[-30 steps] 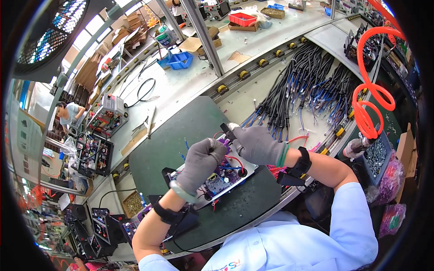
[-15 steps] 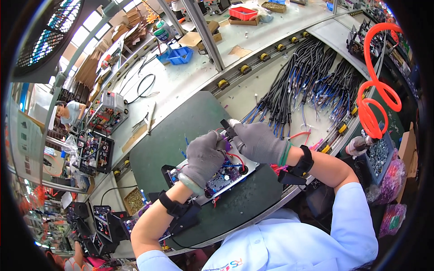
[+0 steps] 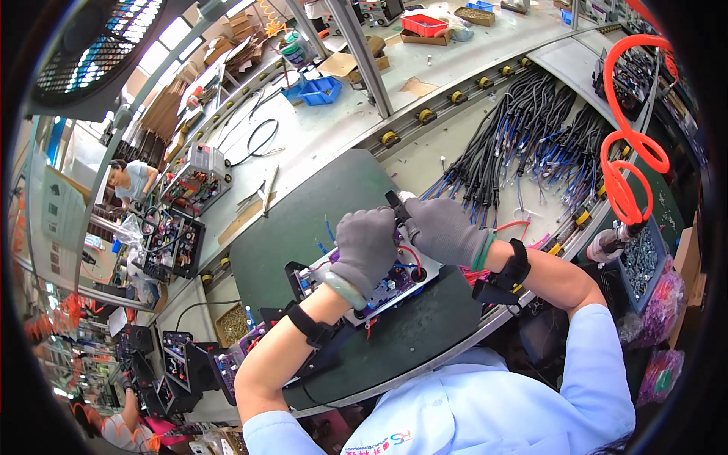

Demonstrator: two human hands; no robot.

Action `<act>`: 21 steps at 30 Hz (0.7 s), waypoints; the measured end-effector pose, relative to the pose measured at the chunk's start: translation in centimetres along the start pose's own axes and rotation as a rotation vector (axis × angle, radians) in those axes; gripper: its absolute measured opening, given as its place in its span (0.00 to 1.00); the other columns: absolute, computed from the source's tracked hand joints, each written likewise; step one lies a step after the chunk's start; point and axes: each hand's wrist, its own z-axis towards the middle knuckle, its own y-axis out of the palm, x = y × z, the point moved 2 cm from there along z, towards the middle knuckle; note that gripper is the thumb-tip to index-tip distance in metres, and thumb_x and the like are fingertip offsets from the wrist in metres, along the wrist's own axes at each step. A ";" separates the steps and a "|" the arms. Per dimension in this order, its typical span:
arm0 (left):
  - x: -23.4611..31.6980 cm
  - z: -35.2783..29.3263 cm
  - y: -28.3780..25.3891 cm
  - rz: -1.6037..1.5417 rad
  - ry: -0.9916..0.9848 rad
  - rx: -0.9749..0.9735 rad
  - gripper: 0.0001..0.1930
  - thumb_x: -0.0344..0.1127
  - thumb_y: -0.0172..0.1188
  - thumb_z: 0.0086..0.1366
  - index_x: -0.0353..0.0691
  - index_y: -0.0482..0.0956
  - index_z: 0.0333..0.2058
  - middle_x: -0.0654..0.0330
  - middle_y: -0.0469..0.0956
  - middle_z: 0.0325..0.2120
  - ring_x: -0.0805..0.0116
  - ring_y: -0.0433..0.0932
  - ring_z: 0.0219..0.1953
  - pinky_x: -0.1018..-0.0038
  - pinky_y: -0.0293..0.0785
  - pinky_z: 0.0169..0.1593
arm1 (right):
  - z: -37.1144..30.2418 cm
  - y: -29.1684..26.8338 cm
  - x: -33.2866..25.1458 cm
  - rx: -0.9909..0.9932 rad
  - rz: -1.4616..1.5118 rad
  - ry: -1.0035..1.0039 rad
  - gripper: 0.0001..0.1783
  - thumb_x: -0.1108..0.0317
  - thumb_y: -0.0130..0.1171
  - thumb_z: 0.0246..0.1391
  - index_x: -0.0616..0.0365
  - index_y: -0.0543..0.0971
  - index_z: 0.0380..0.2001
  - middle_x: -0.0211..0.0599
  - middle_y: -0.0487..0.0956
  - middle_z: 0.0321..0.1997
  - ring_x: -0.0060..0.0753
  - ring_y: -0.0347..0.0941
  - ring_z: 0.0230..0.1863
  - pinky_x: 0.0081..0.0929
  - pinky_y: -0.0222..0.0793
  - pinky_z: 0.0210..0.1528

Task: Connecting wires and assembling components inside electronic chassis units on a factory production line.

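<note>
Both my hands wear grey knit gloves and meet above a metal-framed circuit board unit (image 3: 393,292) with a purple board, red wires and black round fittings. My right hand (image 3: 445,231) is closed around a small black plastic piece (image 3: 396,208) at the unit's far edge. Against that same edge, my left hand (image 3: 365,249) is curled shut. Its fingertips are hidden, so what they pinch cannot be made out. A red wire (image 3: 413,256) loops down from between the hands to the board. The unit lies on a dark green mat (image 3: 292,216).
To the right lies a heap of black cables with blue ends (image 3: 493,152). A coiled orange air hose (image 3: 626,144) hangs beside a blue bin of screws (image 3: 641,262). Pliers-like tools (image 3: 267,193) lie beyond the mat. Further units stand left; another person (image 3: 135,182) is there.
The whole view has shifted slightly, so things appear a little further right. My hands stay together at the unit's far edge, the left one turned a little more over.
</note>
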 end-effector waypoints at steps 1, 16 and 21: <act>0.2 -0.3 -0.4 0.045 0.007 0.004 0.03 0.34 0.62 0.57 0.44 0.79 0.27 0.56 0.81 0.24 0.51 0.82 0.31 0.56 0.74 0.40 | -0.1 -0.1 0.0 -0.007 0.011 0.004 0.28 0.66 0.54 0.57 0.73 0.70 0.58 0.55 0.82 0.30 0.57 0.82 0.36 0.50 0.77 0.39; -1.1 -1.7 0.9 -0.047 0.089 0.129 0.06 0.32 0.65 0.52 0.44 0.75 0.25 0.58 0.79 0.24 0.54 0.80 0.32 0.59 0.68 0.41 | -0.3 0.4 0.0 0.097 0.077 -0.054 0.28 0.67 0.55 0.54 0.69 0.72 0.58 0.54 0.81 0.26 0.57 0.81 0.33 0.51 0.75 0.36; -0.8 -0.5 -0.4 -0.004 0.000 -0.069 0.08 0.37 0.66 0.53 0.43 0.77 0.27 0.56 0.81 0.26 0.51 0.80 0.35 0.56 0.70 0.42 | 0.0 0.5 1.2 0.136 0.186 -0.032 0.23 0.63 0.54 0.58 0.66 0.76 0.53 0.52 0.83 0.29 0.54 0.82 0.32 0.50 0.75 0.34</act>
